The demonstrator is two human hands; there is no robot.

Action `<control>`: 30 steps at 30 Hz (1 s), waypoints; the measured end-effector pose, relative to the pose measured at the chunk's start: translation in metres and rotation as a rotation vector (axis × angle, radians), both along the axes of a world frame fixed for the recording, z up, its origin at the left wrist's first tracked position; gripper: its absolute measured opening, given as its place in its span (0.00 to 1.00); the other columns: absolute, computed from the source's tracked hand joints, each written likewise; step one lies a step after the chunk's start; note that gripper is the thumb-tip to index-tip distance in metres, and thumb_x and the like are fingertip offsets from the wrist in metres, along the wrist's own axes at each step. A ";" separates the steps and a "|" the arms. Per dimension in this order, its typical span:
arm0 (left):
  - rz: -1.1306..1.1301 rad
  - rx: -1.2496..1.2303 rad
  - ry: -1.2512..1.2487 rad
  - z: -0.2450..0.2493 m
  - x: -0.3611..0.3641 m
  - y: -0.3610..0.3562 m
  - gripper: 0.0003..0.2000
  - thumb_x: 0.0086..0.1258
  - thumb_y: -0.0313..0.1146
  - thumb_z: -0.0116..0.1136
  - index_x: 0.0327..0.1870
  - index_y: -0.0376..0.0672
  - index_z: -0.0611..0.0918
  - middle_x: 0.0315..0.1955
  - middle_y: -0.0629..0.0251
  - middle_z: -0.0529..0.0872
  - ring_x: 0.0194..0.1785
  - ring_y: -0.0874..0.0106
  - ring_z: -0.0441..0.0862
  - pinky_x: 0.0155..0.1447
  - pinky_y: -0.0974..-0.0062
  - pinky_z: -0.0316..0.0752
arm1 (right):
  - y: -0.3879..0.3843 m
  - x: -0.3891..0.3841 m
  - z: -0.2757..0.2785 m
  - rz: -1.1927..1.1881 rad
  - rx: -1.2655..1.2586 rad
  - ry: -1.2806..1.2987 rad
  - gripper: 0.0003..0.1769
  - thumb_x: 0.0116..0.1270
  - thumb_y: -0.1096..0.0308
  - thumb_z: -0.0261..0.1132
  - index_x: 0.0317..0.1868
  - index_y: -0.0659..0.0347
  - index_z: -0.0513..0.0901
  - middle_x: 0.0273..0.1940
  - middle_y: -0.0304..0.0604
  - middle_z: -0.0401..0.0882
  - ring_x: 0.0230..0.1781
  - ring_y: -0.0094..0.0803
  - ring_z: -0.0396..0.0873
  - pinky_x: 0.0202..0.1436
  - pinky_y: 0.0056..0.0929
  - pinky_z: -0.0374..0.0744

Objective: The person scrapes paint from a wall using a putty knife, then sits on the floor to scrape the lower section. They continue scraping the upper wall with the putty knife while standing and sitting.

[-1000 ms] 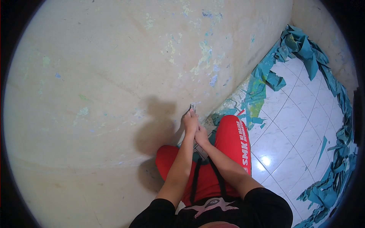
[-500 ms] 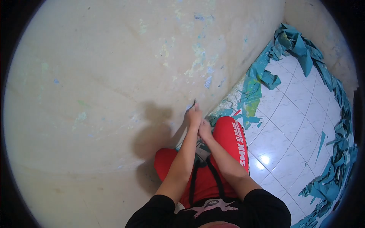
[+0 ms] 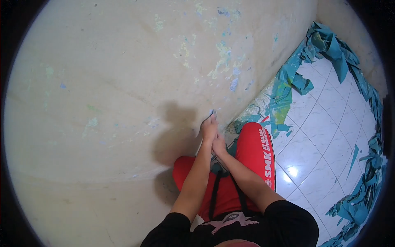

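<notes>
Fingers (image 3: 209, 122) around tool (image 3: 212, 112), patchy wall (image 3: 123, 78), teal scraps (image 3: 354, 210)

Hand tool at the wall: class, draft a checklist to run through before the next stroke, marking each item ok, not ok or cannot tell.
1. Left hand gripping the hand tool near its tip: ok.
2. Right hand firmly on the tool: cannot tell; fingers hidden.
3. Tip touching the wall: cannot tell.
4. Wall free of coloured patches: not ok.
5. Tiled floor free of teal scraps: not ok, they line its edges.
</notes>
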State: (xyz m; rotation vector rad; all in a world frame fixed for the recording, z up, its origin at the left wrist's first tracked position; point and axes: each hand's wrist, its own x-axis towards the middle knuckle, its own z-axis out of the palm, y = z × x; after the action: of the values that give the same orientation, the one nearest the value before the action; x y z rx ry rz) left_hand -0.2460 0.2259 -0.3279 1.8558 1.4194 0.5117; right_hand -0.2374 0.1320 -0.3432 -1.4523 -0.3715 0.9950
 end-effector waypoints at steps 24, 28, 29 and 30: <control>0.065 -0.110 -0.260 -0.004 0.009 -0.015 0.24 0.79 0.47 0.40 0.40 0.35 0.84 0.27 0.59 0.87 0.30 0.70 0.84 0.39 0.70 0.77 | -0.008 0.022 0.000 0.074 -0.151 -0.314 0.24 0.73 0.53 0.50 0.66 0.49 0.73 0.43 0.66 0.80 0.46 0.62 0.79 0.48 0.48 0.76; 0.048 -0.183 -0.347 -0.013 0.014 -0.011 0.24 0.79 0.49 0.41 0.43 0.36 0.84 0.28 0.58 0.88 0.32 0.67 0.85 0.41 0.69 0.77 | -0.011 0.030 0.013 0.033 -0.165 -0.338 0.25 0.73 0.53 0.50 0.67 0.49 0.72 0.42 0.68 0.80 0.47 0.65 0.77 0.51 0.53 0.75; 0.047 -0.190 -0.353 -0.017 0.015 -0.013 0.24 0.79 0.49 0.41 0.43 0.36 0.84 0.28 0.58 0.88 0.32 0.67 0.85 0.41 0.69 0.77 | -0.013 0.031 0.010 0.032 -0.172 -0.345 0.25 0.73 0.53 0.50 0.67 0.49 0.72 0.42 0.68 0.80 0.47 0.65 0.77 0.51 0.53 0.75; 0.064 -0.160 -0.349 -0.019 0.016 -0.012 0.24 0.79 0.49 0.41 0.43 0.36 0.84 0.29 0.58 0.88 0.32 0.67 0.85 0.41 0.69 0.77 | -0.011 0.031 0.007 0.025 -0.172 -0.363 0.25 0.73 0.53 0.49 0.67 0.50 0.72 0.43 0.68 0.80 0.47 0.65 0.77 0.51 0.53 0.75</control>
State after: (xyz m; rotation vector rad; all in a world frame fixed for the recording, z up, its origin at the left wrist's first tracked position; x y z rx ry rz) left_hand -0.2300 0.2141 -0.3472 1.5128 1.2470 0.6953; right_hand -0.2068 0.1207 -0.3361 -1.7936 -0.5790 0.7958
